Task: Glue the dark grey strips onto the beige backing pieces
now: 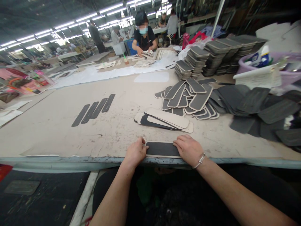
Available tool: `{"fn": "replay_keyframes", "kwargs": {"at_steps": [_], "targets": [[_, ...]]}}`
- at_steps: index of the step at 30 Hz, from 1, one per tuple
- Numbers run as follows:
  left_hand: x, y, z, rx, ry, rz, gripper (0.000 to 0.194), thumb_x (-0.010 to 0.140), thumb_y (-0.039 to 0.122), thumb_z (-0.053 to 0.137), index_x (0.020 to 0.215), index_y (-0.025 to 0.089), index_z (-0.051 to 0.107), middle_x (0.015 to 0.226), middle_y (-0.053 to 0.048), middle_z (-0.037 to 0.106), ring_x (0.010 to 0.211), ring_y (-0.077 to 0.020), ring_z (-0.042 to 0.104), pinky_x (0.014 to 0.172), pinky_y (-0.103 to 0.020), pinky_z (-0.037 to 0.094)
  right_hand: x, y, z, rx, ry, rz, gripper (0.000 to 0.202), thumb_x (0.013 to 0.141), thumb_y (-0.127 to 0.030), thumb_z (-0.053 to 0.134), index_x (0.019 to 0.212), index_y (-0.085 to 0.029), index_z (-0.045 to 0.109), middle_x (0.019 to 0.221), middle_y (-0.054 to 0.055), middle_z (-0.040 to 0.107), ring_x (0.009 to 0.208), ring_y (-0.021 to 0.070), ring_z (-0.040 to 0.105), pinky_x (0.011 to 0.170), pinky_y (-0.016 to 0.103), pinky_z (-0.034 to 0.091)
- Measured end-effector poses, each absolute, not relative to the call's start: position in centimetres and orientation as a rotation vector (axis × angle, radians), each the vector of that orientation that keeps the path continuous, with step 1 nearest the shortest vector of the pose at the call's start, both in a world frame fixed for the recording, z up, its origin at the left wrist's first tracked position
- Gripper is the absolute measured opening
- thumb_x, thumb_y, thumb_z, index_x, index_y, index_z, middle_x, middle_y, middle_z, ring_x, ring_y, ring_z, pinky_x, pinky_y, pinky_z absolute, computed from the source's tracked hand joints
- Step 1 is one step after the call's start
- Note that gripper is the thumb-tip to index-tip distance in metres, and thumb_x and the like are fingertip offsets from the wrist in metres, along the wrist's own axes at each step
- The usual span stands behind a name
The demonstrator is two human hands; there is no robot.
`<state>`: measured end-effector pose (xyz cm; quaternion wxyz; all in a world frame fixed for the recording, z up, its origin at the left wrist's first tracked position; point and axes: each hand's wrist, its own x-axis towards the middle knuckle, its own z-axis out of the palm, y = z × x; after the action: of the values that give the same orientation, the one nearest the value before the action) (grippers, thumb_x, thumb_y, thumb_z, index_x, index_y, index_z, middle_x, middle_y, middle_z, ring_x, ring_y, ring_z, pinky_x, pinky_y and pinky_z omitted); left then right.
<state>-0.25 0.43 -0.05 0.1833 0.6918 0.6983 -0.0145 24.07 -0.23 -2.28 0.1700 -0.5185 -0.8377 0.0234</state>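
Close to the table's front edge lies a rounded dark grey panel with a pale border (162, 148). My left hand (136, 151) pinches its left end, the thumb on the top face. At the other end, the fingers of my right hand (189, 149) are closed on the panel's edge; a bracelet circles that wrist. Just beyond are several long pale and black strips (166, 120), overlapping in a small stack. Farther left, several dark strips (81, 115) lie side by side on the table (54, 131).
A loose heap of bordered panels (198, 100) lies to the right, beside dark pieces (235, 99). Behind rise stacks of panels (197, 59). A purple basket (254, 72) holds bottles. Across the table a masked person (144, 36) handles pale pieces (145, 62).
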Motion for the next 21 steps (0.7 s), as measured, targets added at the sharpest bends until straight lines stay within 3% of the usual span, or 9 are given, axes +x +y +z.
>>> {"fn": "replay_keyframes", "kwargs": {"at_steps": [6, 12, 21], "targets": [[-0.2, 0.4, 0.2, 1.960, 1.957, -0.020, 0.021, 0.081, 0.034, 0.050, 0.097, 0.021, 0.047, 0.083, -0.005, 0.064, 0.078, -0.0195, 0.060, 0.065, -0.026, 0.038, 24.2, -0.4, -2.2, -1.519, -2.319, 0.123, 0.028, 0.089, -0.023, 0.039, 0.085, -0.021, 0.067, 0.084, 0.005, 0.060, 0.083, 0.0157, 0.051, 0.077, 0.027, 0.039], [-0.1, 0.4, 0.2, 1.919, 1.965, -0.027, 0.022, 0.081, 0.034, 0.051, 0.098, 0.020, 0.048, 0.082, -0.004, 0.063, 0.080, -0.0193, 0.060, 0.066, -0.026, 0.038, 23.3, -0.6, -1.6, -1.658, -2.260, 0.108, 0.026, 0.084, -0.041, 0.048, 0.085, -0.020, 0.063, 0.085, 0.007, 0.057, 0.086, 0.0194, 0.050, 0.075, 0.030, 0.039], [-0.4, 0.5, 0.0, 1.943, 1.936, 0.002, 0.021, 0.080, 0.034, 0.050, 0.096, 0.021, 0.048, 0.081, -0.005, 0.064, 0.075, -0.0187, 0.060, 0.062, -0.025, 0.037, 23.0, -0.1, -1.7, -1.675, -2.261, 0.090, 0.024, 0.087, -0.030, 0.043, 0.074, -0.018, 0.060, 0.080, 0.007, 0.058, 0.082, 0.0192, 0.051, 0.074, 0.031, 0.039]]}}
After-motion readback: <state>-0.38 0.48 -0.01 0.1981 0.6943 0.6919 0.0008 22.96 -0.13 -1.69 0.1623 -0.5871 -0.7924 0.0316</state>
